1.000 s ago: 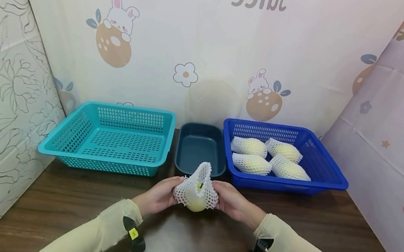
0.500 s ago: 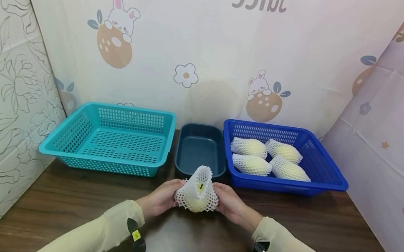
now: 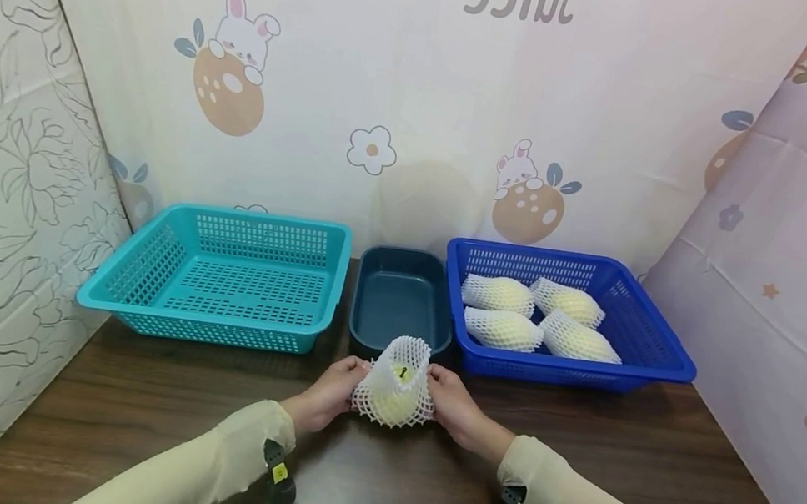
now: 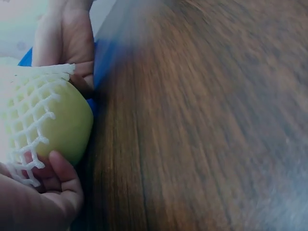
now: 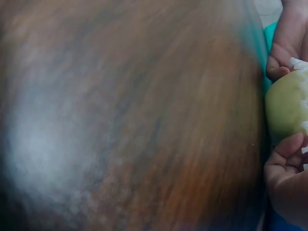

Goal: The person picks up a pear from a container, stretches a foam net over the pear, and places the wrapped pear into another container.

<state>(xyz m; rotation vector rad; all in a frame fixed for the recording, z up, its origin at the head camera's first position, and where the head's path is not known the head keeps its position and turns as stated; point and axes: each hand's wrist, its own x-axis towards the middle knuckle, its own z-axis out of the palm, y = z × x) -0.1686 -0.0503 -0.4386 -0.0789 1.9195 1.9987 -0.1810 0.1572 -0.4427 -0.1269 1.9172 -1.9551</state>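
Between my hands is a pale yellow-green fruit (image 4: 72, 122) with a short dark stem, partly inside a white foam net (image 3: 379, 385). The net's narrow end points up and gapes around the stem, while its spread lower edge hangs about the fruit's front. My left hand (image 3: 331, 393) pinches the net edge on the left side with curled fingers. On the opposite side my right hand (image 3: 461, 409) pinches the net the same way. The left wrist view shows the bare rounded bottom of the fruit. In the right wrist view the fruit (image 5: 285, 107) is cut off by the frame edge.
A turquoise basket (image 3: 214, 319) stands back left. Behind the hands is a small dark blue tray (image 3: 396, 310), and a blue basket (image 3: 653, 337) at the right holds several net-wrapped fruits (image 3: 503, 330). All stand on the dark wooden table (image 3: 389, 494) before a printed cloth backdrop.
The foam net has slid lower around the fruit, its front edge now over the part that showed bare. Its top has spread wider. Both hands have drawn slightly closer together.
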